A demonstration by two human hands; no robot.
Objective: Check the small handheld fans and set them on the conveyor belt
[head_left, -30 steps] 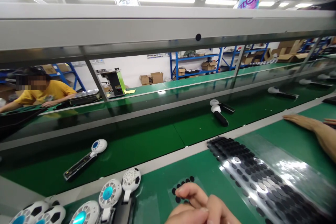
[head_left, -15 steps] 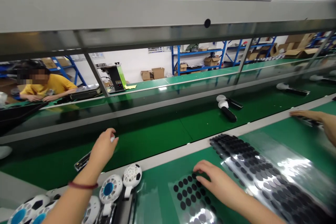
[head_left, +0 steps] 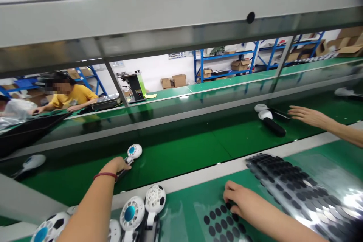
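Observation:
On the dark green belt, my left hand point(head_left: 117, 166) is closed around the neck and handle of a small handheld fan point(head_left: 134, 151), whose white head with a blue centre points away from me. My right hand point(head_left: 238, 198) rests over a clear sheet of black round stickers point(head_left: 218, 227); thumb and fingers are pinched at a black round sticker point(head_left: 228, 206) near the sheet's top edge. Between my arms and toward the left stand several football-patterned fans point(head_left: 155, 199), white with black patches.
Several layered sticker sheets point(head_left: 283, 181) lie to the right. Two white-headed fans point(head_left: 273, 123) lie on the belt, near another person's open hand point(head_left: 309, 116). One more fan point(head_left: 34, 162) is at far left. A person in yellow point(head_left: 76, 96) sits beyond. A metal beam point(head_left: 170, 15) crosses above.
The fan in my left hand now shows its head, turned up and away. The other person's hand has moved from the right table to over the belt. My view has shifted left.

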